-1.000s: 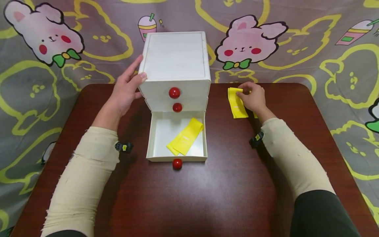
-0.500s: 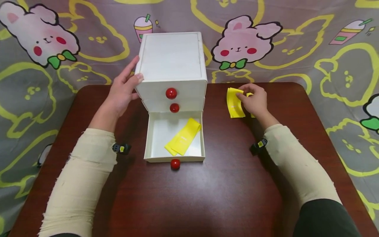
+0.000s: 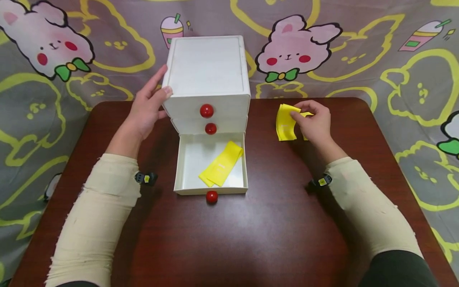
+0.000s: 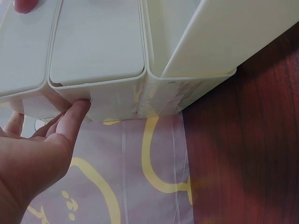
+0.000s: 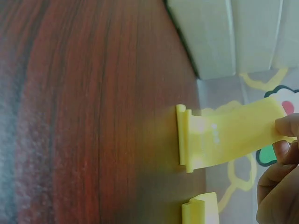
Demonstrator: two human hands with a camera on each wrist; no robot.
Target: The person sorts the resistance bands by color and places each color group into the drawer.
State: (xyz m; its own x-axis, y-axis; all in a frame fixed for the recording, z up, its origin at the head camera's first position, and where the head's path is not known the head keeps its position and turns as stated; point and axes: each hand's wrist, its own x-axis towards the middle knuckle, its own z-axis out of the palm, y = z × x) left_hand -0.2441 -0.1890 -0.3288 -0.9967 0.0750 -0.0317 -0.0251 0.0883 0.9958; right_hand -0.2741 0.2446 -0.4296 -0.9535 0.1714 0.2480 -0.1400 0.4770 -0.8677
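Note:
My left hand (image 3: 146, 109) rests against the left side of a small white drawer cabinet (image 3: 208, 65), its fingers extended and the thumb near the top front corner. In the left wrist view the thumb (image 4: 77, 116) touches the cabinet's side wall. My right hand (image 3: 314, 121) pinches the upper end of a flat yellow resistance band (image 3: 285, 122) between thumb and fingers. The right wrist view shows this band (image 5: 233, 133) raised at the pinched end, its folded lower end at the tabletop. Another yellow band (image 5: 201, 210) lies beside it, partly hidden by the hand in the head view.
The cabinet's bottom drawer (image 3: 181, 167) is pulled out and holds a folded yellow band (image 3: 222, 164). Two drawers above are closed; red knobs (image 3: 206, 111) mark the fronts. Everything stands on a dark wooden table (image 3: 229, 239), with a cartoon-print cloth (image 3: 118, 24) behind.
My right hand has shifted slightly to the right, and the pinched end of the band has bent over with it. The left hand stays on the cabinet. The head view has shifted a little.

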